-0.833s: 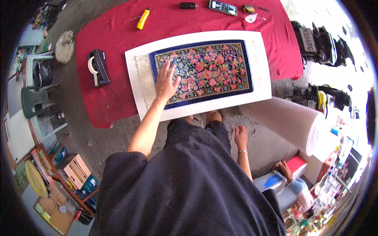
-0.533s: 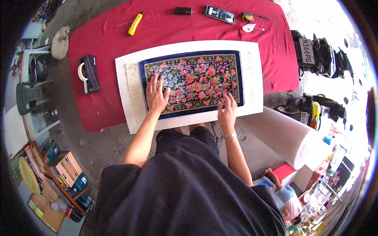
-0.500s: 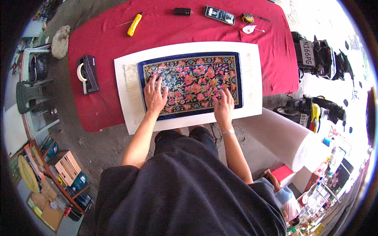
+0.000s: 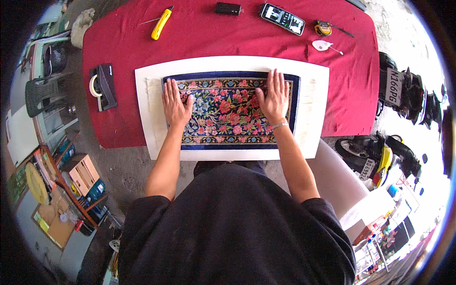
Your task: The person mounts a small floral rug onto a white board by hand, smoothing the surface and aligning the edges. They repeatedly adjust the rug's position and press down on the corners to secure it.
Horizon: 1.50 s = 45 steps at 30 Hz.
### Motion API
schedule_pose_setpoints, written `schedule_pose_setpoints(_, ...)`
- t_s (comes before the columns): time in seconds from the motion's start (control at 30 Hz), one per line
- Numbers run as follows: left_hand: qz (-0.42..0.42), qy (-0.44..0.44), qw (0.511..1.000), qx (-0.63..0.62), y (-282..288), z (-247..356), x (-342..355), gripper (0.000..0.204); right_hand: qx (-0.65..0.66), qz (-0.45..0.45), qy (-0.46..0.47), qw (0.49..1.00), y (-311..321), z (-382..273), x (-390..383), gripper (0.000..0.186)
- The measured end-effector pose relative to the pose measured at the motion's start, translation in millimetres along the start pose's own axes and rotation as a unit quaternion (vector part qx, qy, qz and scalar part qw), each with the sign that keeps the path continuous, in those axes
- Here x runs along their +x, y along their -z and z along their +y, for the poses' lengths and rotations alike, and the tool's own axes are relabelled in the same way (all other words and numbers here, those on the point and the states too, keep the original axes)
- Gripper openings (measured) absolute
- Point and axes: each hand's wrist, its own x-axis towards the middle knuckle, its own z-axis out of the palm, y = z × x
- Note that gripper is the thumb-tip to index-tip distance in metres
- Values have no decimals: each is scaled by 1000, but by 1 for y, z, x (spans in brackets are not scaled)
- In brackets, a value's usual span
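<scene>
A small floral rug [image 4: 228, 111] with a navy border and pale fringes at both ends lies flat on a white board [image 4: 213, 64]. The board rests on a table covered in red cloth [image 4: 118, 52], its near side along the table's front edge. My left hand [image 4: 176, 105] lies on the rug's left end, fingers stretched out and pointing away from me. On the right part of the rug, my right hand [image 4: 274, 99] rests flat, fingertips at the far navy border and thumb apart. Neither hand holds anything.
Along the far side lie a yellow utility knife [image 4: 162, 23], a black box [image 4: 228, 8], a phone [image 4: 282, 19], a tape measure [image 4: 323, 28] and a white tag [image 4: 322, 45]. A tape dispenser [image 4: 105, 88] sits left. A bubble wrap roll [image 4: 339, 183] stands at right, near parked motorcycles [image 4: 403, 92].
My right hand has moved away from me, up to the rug's far border. My left hand has shifted left and flattened on the rug's end. The view has moved too.
</scene>
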Motion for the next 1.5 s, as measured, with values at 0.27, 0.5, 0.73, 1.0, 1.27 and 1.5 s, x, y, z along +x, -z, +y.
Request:
schedule_pose_setpoints(0.27,6,-7,1000,4,-2,-3,1,86,3,24,-6,1000,-8,24,3,73)
schedule_pose_setpoints(0.5,15,-21,1000,-4,-2,-2,4,84,146,106,-49,982,7,36,-28,56)
schedule_pose_setpoints(0.73,85,-92,987,-103,-4,-9,16,66,270,249,-355,860,48,-21,-193,34)
schedule_pose_setpoints(1.0,-90,-281,933,-208,-5,23,154,45,607,38,-532,589,-29,-146,-328,38)
schedule_pose_setpoints(1.27,-188,-275,940,-69,-16,58,186,38,736,67,-491,462,-81,-206,-272,41)
schedule_pose_setpoints(1.5,-288,-219,923,-126,-36,47,226,37,772,143,-475,397,-96,-206,-264,37)
